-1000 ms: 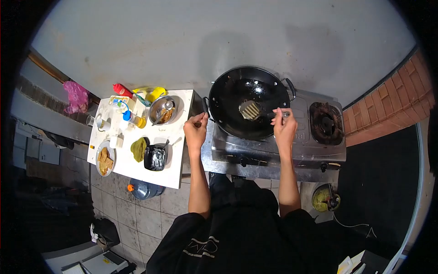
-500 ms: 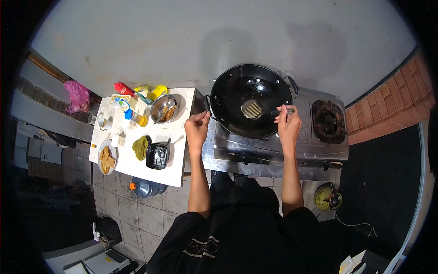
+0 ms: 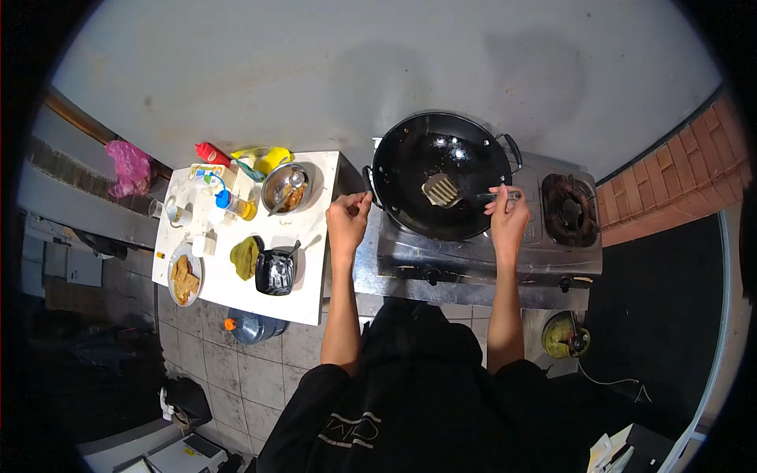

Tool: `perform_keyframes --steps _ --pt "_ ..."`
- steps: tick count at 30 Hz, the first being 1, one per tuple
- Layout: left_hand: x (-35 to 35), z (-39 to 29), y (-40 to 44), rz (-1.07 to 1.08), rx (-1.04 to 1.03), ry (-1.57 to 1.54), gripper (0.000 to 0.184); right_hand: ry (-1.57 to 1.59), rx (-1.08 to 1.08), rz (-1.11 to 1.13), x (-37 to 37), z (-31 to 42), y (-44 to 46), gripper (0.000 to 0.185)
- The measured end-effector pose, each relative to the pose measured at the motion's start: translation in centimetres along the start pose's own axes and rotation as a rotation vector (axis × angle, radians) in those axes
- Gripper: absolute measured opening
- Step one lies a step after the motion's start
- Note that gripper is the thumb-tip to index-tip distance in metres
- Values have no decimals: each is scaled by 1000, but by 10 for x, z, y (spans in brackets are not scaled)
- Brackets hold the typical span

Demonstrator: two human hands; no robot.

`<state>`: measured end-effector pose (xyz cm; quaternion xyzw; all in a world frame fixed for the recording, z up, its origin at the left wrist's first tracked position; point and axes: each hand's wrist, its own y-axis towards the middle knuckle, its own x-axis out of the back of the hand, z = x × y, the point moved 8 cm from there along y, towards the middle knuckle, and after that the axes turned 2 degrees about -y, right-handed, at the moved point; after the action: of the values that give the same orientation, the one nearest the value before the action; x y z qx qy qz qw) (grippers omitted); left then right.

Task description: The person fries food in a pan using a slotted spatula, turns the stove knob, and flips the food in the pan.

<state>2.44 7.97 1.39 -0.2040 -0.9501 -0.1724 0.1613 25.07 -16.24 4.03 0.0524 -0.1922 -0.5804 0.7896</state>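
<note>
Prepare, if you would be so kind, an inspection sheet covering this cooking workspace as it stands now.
Surface: white table at left, marked with small specks; metal stove at right.
Job's things: black wok on the stove; spatula with its slotted head inside the wok.
Clutter: steel bowl, black dish, blue-capped bottle and plate of food, all on the table.
Left hand: closed at the wok's left handle, apparently gripping it.
Right hand: holding the spatula's handle.
Cables: pale cable on the right, low down; its ends are unclear.
Surroundings: grey wall behind; water jug below the table's near edge.
</note>
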Motion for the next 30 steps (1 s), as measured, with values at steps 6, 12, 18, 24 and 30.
perform_keyframes --steps 6,12,18,24,30 --pt "-1 0 4 65 15 37 29 -31 -26 38 -3 12 -6 18" --pt "-4 5 11 111 46 32 27 32 2 -8 -10 6 -12 21" --pt "-7 13 13 128 52 -40 24 70 6 -74 -8 7 -16 22" --pt "-8 10 16 171 49 -42 21 -9 -7 -38 -3 10 -12 22" --pt "-5 9 14 165 18 -88 21 -14 -19 7 -10 9 -14 20"
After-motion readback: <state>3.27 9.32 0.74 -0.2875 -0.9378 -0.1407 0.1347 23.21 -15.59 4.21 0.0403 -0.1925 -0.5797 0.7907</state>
